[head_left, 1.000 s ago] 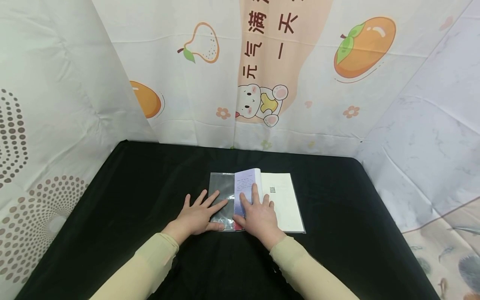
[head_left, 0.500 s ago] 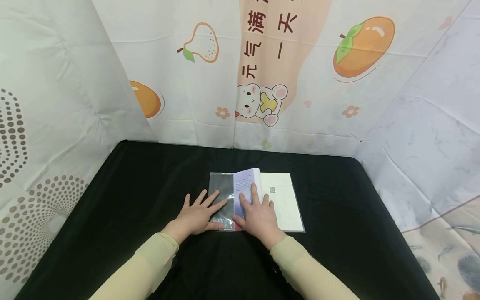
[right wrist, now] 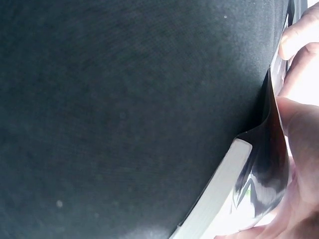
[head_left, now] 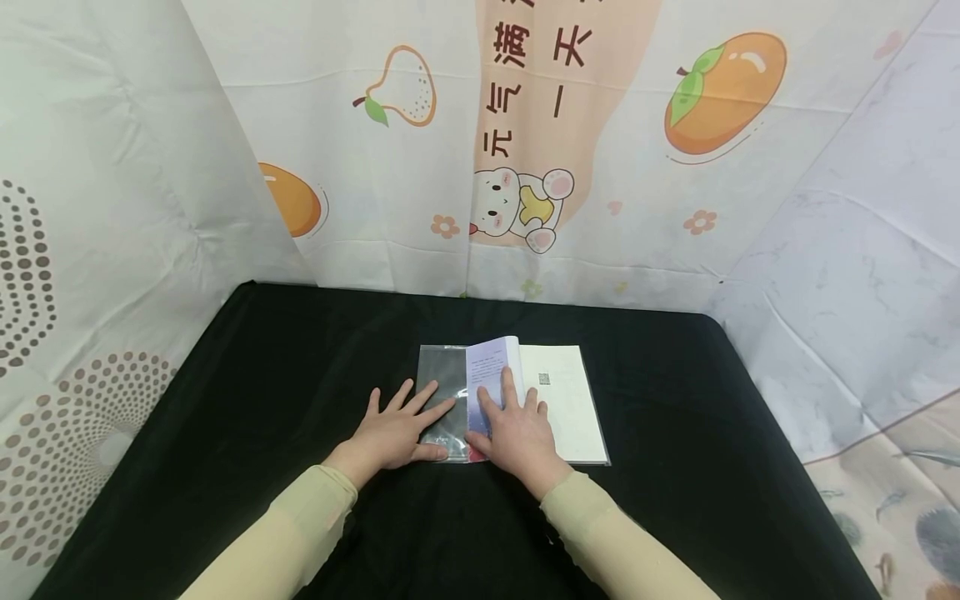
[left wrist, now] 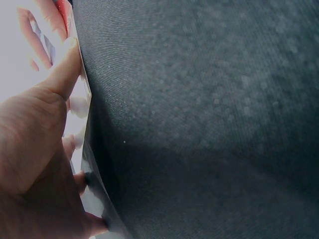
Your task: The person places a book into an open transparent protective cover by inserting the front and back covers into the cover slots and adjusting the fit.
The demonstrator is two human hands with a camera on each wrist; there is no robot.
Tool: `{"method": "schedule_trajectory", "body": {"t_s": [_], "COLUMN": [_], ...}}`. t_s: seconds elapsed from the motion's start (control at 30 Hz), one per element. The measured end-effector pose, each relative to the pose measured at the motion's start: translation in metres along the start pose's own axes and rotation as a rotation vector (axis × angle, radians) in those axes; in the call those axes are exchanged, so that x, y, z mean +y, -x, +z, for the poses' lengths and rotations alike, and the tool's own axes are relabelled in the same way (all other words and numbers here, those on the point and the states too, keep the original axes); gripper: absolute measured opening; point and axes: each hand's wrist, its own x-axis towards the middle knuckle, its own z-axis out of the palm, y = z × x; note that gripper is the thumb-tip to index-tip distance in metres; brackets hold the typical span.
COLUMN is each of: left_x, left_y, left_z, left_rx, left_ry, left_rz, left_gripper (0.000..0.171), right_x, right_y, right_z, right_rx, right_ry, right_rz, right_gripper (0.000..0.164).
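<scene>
An open book (head_left: 573, 417) with a cream page and a small printed code lies in the middle of the table. Left of it spreads a clear plastic book cover (head_left: 442, 362), and a purple printed flap (head_left: 486, 360) stands slightly raised between the two. My left hand (head_left: 388, 437) rests with spread fingers on the plastic's left part, its thumb at the near edge. My right hand (head_left: 522, 437) lies with extended fingers over the flap and the book's inner side. In the right wrist view, the book's thick page block (right wrist: 214, 191) shows beside a bulging fold of cover (right wrist: 269, 169).
A black cloth (head_left: 315, 350) covers the table. Behind it hangs a white curtain (head_left: 615, 242) printed with fruit and a cartoon bear, and more pale curtains (head_left: 150, 208) close off both sides.
</scene>
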Motion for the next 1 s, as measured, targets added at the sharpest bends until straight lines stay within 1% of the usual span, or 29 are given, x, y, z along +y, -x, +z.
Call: {"method": "schedule_trajectory", "body": {"t_s": [0.37,0.67,1.0], "left_x": [0.0004,0.0000,-0.0003], "left_y": [0.0015,0.0011,0.0000], "left_z": [-0.0010,-0.0007,0.0001], "left_rx": [-0.002,0.001,-0.003], "left_ry": [0.005,0.010,0.005], "left_rz": [0.001,0.001,-0.002], "left_gripper": [0.078,0.077,0.077], "right_x": [0.0013,0.0036,0.0023], "right_y": [-0.0007,-0.0001,0.0007], "right_z": [-0.0008,-0.0053,-0.0032], "right_rx": [-0.030,-0.064,-0.049], "right_ry": [0.004,0.007,0.007], "right_rz": [0.000,-0.011,-0.009], "right_gripper": [0.074,0.073,0.073]}}
